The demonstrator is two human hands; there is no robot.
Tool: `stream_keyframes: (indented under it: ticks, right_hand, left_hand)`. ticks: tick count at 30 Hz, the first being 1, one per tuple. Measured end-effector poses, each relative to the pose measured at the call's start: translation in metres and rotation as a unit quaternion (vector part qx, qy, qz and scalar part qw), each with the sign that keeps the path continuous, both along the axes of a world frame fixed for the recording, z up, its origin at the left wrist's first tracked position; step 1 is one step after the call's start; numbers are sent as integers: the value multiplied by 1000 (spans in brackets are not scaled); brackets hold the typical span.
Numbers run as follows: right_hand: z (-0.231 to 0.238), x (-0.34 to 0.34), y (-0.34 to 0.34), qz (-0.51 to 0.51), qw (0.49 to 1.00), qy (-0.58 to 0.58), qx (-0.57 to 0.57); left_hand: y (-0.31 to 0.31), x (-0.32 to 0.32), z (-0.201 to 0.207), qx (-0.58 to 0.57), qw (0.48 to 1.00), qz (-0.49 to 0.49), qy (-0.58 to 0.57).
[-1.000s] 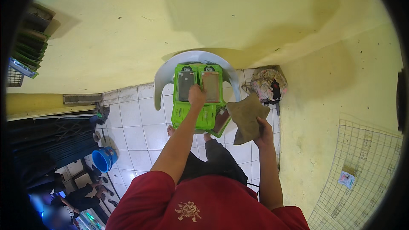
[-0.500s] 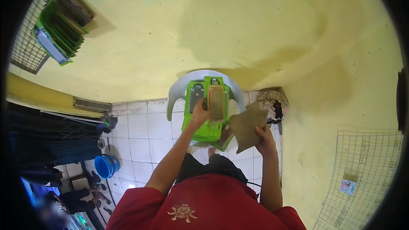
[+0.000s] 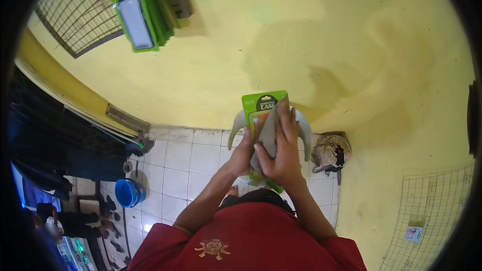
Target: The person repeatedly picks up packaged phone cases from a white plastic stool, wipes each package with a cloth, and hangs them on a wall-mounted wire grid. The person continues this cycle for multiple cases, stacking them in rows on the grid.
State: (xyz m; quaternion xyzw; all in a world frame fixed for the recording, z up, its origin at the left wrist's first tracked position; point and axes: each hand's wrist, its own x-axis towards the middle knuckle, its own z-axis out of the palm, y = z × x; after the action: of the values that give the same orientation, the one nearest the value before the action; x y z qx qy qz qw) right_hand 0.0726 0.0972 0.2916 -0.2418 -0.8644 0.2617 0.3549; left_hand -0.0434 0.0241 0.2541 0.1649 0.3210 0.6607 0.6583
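A green phone case package [image 3: 251, 101] with a black hang tab is held up in front of me, over the white plastic chair [image 3: 237, 129]. My left hand [image 3: 241, 156] is closed on its left edge. Against the front of the package my right hand [image 3: 282, 151] presses a folded grey-brown cloth [image 3: 268, 138], fingers pointing up along it. The cloth and hand hide most of the case inside. Below my hands a green corner of another package [image 3: 275, 186] shows at the chair; the rest of the chair seat is hidden.
More green packages [image 3: 143, 17] hang from a wire grid on the yellow wall, upper left. A patterned bundle [image 3: 331, 153] sits on the tiled floor to the right. At left stand a blue bucket [image 3: 129, 193] and, farther off, a person [image 3: 75, 219]. A wire grid [image 3: 432, 216] is at lower right.
My left hand has lifted a package from the pile on the chair. My right hand has brought the cloth from the right onto the package front. The view has shifted left.
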Motion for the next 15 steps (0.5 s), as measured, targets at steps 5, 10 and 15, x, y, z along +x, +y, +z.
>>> stream_keyframes:
  ticks: [5,10,15]
  right_hand:
    - [5,-41,-53,77,997,-11,-20]
    - [-2,-51,-106,132,989,-73,7]
    - [3,-51,-146,152,972,-178,36]
  left_hand:
    - [-37,-34,27,-40,998,41,31]
    - [-66,-68,29,-54,997,58,-15]
    - [-80,-91,30,-40,997,61,-4]
